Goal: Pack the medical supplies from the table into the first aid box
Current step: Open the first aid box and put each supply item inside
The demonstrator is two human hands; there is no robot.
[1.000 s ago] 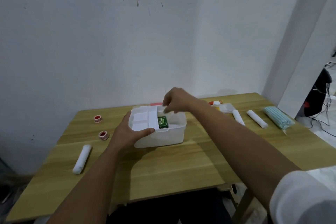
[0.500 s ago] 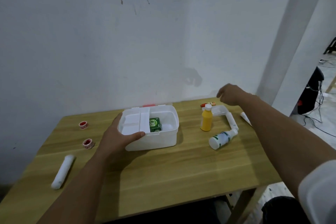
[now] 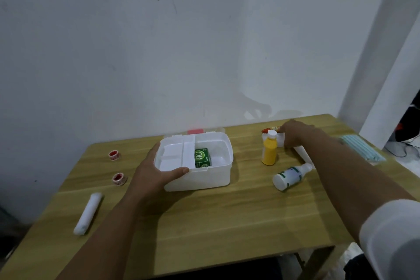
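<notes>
The white first aid box (image 3: 200, 180) stands open in the middle of the wooden table (image 3: 227, 223). A green carton (image 3: 201, 158) lies inside, beside a white divider tray (image 3: 173, 157). My left hand (image 3: 156, 175) grips the box's front left corner, thumb over the rim. My right hand (image 3: 294, 134) reaches to the back right, fingertips down at a small red-orange tube (image 3: 268, 130) and a white packet (image 3: 281, 142); its grip is unclear. A yellow bottle (image 3: 269, 152) stands near it, and a white bottle (image 3: 289, 176) lies on its side.
Two red tape rolls (image 3: 114, 155) (image 3: 119, 178) and a white gauze roll (image 3: 88, 213) lie left of the box. Another gauze roll (image 3: 303, 154) shows partly under my right arm. A pack of blue masks (image 3: 361, 151) sits at the right edge. The wall is close behind.
My right hand left the box, swung to the back right and has now come down onto the tube and packet. My left hand stays on the box.
</notes>
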